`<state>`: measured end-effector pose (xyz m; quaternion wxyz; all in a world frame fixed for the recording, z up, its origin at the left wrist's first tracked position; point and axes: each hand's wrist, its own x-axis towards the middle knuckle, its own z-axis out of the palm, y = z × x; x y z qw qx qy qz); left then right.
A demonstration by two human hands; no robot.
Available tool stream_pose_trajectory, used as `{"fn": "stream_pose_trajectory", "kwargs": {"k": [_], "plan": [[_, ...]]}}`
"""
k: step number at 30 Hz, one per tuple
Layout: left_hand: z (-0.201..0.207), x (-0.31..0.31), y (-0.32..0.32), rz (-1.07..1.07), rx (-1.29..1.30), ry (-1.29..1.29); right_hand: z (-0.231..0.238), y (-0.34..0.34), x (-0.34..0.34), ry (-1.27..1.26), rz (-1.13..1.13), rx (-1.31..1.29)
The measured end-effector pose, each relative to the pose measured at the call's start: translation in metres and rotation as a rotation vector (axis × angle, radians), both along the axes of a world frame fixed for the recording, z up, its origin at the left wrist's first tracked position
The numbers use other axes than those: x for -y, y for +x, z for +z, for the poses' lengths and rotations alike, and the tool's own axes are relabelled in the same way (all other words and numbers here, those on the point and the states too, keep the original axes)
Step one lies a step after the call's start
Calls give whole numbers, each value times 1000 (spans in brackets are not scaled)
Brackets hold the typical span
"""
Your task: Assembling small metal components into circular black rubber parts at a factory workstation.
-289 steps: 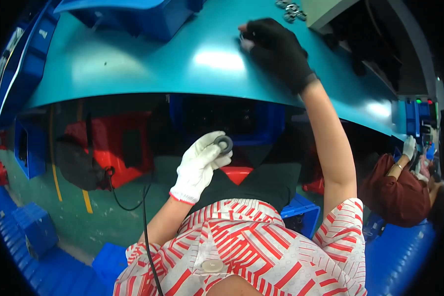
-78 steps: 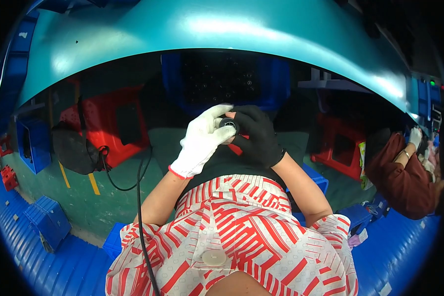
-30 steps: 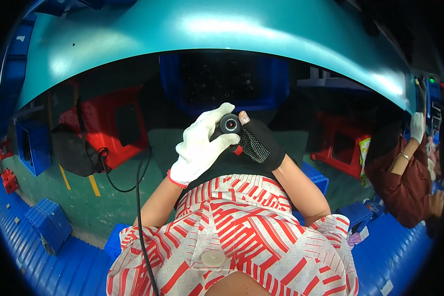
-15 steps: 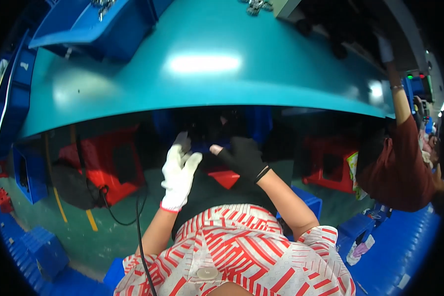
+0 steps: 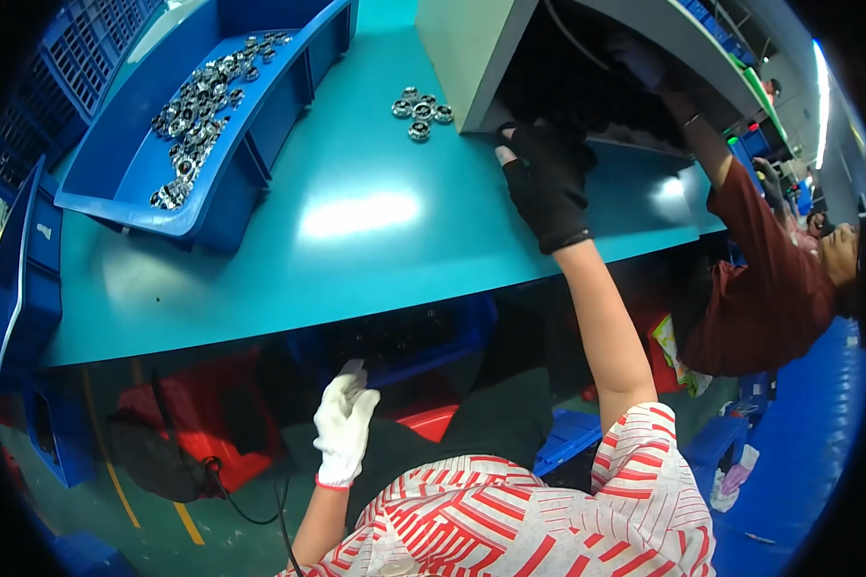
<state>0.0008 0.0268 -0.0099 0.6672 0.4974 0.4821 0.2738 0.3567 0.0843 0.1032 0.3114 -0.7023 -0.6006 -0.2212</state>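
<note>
My right hand, in a black glove with bare fingertips, reaches to the front of a pale box at the far right of the table. Its thumb sticks out to the left; the other fingers blend into the dark contents, which I cannot make out. Nothing shows in its grasp. Low in front of my body, my left hand wears a white glove, fingers loosely apart and holding nothing visible. Just beyond it, below the table edge, is a blue bin with dark things inside. Several shiny metal ring-shaped parts lie left of the pale box.
A blue tray with many shiny metal parts stands at the left of the teal table. A co-worker's arm reaches into the pale box from the right. Red stools and a black cable are below.
My right hand has gone from in front of my body up and right to the pale box. My left hand stays low. The view has shifted, showing more of the table.
</note>
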Motion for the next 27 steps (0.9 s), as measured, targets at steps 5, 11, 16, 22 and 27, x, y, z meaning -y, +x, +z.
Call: {"fn": "stream_pose_trajectory", "kwargs": {"k": [5,11,16,22,27], "plan": [[6,3,6,-33,15,28,-12,31,-24,-83,-183,48],[11,4,11,-85,34,32,-5,-12,16,-130,28,-572],[17,12,6,-41,206,67,9,-124,96,-427,388,-1331],[42,8,17,-266,147,374,-39,-173,134,-674,268,-1618],[39,15,13,-257,137,353,-56,-180,138,-732,287,-1662]]}}
